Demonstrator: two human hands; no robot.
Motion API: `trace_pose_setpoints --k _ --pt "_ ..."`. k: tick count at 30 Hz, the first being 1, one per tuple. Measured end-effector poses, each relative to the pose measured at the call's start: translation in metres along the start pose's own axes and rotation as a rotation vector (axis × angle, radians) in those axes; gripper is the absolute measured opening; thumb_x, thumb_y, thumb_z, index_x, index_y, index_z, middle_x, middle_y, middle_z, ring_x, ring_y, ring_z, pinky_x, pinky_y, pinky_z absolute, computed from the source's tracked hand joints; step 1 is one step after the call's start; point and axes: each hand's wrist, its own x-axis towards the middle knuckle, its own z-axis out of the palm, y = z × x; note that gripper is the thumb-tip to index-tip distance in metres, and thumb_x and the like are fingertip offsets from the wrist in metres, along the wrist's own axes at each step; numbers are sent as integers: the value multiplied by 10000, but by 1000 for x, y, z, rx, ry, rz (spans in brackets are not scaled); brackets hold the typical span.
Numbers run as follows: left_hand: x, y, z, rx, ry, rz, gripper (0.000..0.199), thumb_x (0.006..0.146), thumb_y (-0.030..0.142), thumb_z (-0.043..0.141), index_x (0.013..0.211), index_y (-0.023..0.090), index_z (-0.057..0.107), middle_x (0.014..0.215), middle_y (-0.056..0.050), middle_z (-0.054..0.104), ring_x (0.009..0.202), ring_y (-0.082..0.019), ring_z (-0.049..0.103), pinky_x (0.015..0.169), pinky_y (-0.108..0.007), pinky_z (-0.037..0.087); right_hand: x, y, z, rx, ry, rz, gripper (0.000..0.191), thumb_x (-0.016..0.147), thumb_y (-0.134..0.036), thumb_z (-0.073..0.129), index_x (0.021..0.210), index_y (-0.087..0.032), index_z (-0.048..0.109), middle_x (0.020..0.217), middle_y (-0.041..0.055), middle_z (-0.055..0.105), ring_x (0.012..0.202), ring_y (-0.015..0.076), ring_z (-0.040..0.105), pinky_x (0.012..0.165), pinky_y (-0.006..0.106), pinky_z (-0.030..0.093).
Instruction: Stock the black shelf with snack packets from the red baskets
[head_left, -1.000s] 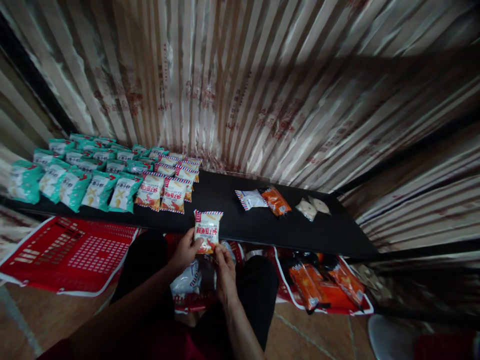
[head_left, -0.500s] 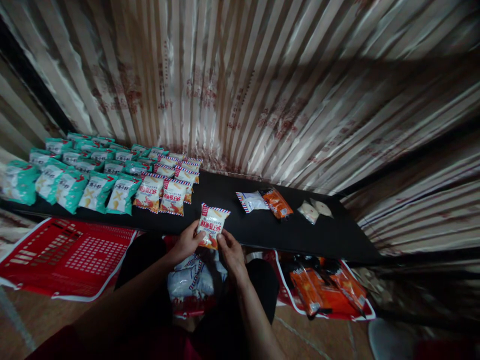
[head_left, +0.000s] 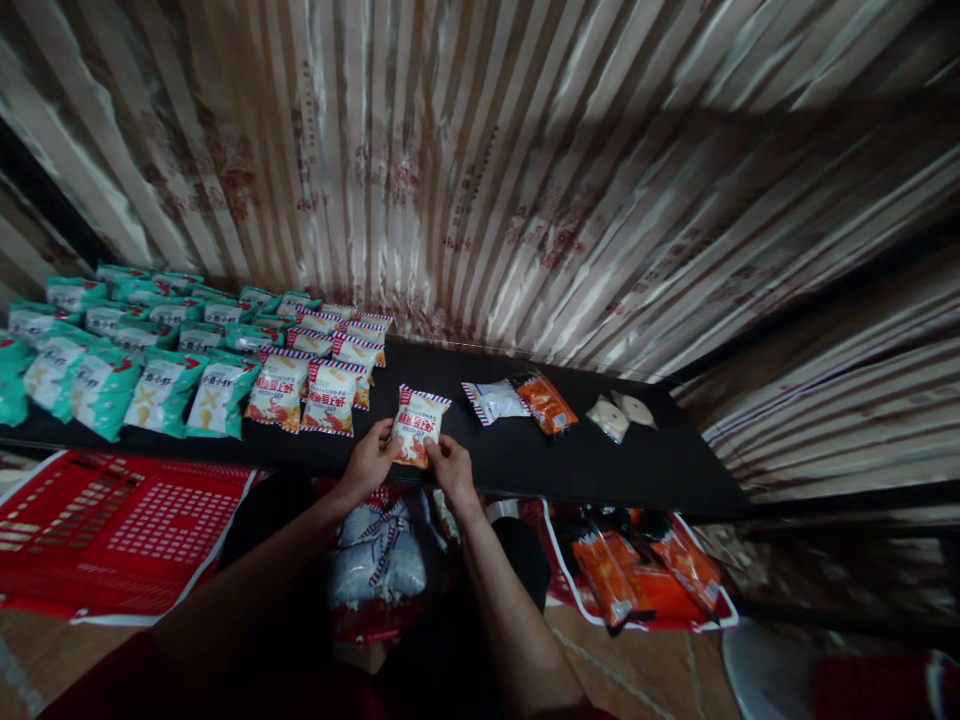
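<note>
Between both hands I hold a small white and orange snack bag with striped ends, its printed front facing me. My left hand pinches its left side, and my right hand grips its lower right side. The bag is at the front part of the black shelf. To the left, matching snack bags stand in rows beside several green snack bags. More striped bags lie in a red basket below my hands, partly hidden by my arms.
Right on the shelf lie a white striped bag, an orange packet and two small pale packets. Below stand a red basket at left and another with orange packets at right. A striped curtain hangs behind.
My hands have moved the snack bag slightly forward, up and over the shelf. The view has shifted a little to the right.
</note>
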Motion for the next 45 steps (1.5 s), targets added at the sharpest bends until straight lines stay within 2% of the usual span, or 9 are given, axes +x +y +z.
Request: trace_pose_setpoints --k 4,8,16,23,26,30,33,38,45 --pt "10 -6 3 29 28 9 367 761 287 588 1098 146 560 1054 -109 653 815 -177 645 768 -357 532 18 3 -1 -160 56 8 347 754 -465 535 849 -165 681 737 39 690 667 171 607 616 249 462" --pt "21 -8 7 60 38 22 319 756 222 581 1066 150 578 1023 -91 660 868 -182 637 805 -360 524 31 2 -1 -207 75 -2 341 768 -464 513 835 -174 678 720 28 679 651 163 597 597 239 450" --pt "39 3 14 238 104 66 292 772 151 541 1061 161 576 1024 -83 659 924 -181 633 867 -349 491 48 -4 -1 -167 25 -59 350 739 -458 573 904 -166 675 740 38 685 660 176 605 611 260 466" --pt "51 14 22 468 139 69 323 818 163 488 1137 152 538 1091 -108 639 1010 -198 607 912 -364 464 67 -9 3 -223 97 -71 270 751 -379 567 915 -192 672 739 29 688 691 173 616 642 261 472" --pt "55 14 28 559 208 139 378 800 143 484 1176 135 518 1147 -131 611 1080 -227 567 953 -389 438 77 -10 7 -245 108 -72 271 760 -379 552 920 -193 668 749 31 689 698 169 618 641 254 467" --pt "61 8 35 617 269 298 459 769 113 473 1227 128 480 1239 -134 557 1167 -253 499 1017 -427 388 92 -16 11 -277 129 -53 291 766 -378 541 948 -185 659 782 39 690 697 166 617 632 245 454" --pt "67 5 38 644 237 372 495 765 81 435 1259 114 451 1324 -140 488 1262 -261 407 1065 -442 338 103 -24 13 -317 127 -31 297 777 -381 522 946 -174 653 794 45 683 692 165 610 624 243 440" --pt "77 6 40 681 171 399 527 768 53 410 1292 106 426 1408 -139 395 1365 -273 225 1099 -479 276 122 -36 16 -394 136 -22 290 795 -383 491 903 -169 655 788 46 670 681 162 592 616 244 415" --pt "98 9 41 717 135 401 534 751 30 409 1283 66 437 1440 -146 342 1373 -264 207 1122 -429 253 150 -37 23 -425 141 -27 269 799 -363 493 884 -166 654 811 54 671 717 165 597 635 240 409"
